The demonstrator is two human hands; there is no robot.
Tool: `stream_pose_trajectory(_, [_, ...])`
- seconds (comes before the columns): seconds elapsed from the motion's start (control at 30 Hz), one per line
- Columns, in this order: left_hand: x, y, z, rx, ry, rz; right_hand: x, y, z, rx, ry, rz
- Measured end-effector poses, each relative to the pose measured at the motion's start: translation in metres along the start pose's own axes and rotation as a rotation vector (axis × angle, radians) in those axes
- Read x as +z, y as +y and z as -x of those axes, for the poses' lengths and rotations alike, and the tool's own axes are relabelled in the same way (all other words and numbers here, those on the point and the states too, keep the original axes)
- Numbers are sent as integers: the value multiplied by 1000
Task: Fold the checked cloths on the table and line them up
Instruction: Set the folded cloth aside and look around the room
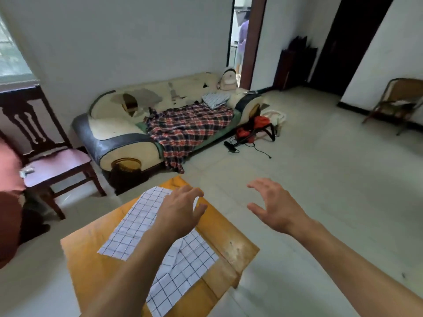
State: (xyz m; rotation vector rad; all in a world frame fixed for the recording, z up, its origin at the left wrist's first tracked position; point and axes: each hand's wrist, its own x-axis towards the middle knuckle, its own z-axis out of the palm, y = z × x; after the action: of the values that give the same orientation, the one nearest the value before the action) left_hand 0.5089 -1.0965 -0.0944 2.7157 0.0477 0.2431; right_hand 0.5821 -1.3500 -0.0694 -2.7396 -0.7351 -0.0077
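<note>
Wooden table [238, 248], yellow-orange, carries two white checked cloths. Far cloth [135, 223] lies flat toward 10 o'clock; near cloth [183, 268], creased and partly folded, lies at 5 o'clock from it, their edges close together. Left hand [180, 211] hovers over the far cloth's right edge, fingers loosely spread, holding nothing. Right hand [272, 207], at 3 o'clock beyond the table edge, is spread and empty.

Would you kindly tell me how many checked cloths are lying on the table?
2: one checked cloth on the table's far left part, another nearer, rumpled. The left forearm may hide more.
</note>
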Motion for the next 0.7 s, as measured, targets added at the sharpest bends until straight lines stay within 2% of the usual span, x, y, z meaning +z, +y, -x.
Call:
stream_pose_trajectory(0.17, [45,93,-48,101,-26,-88,-28,109,33,136,132,-58])
stream_pose_trajectory(0.43, [116,251,-114,151,-67,-22,-78,261,66,233,152,-103])
stream_pose_trajectory(0.7, [153,299,-185,164,-117,-46,-102,345,39,282,173,-100])
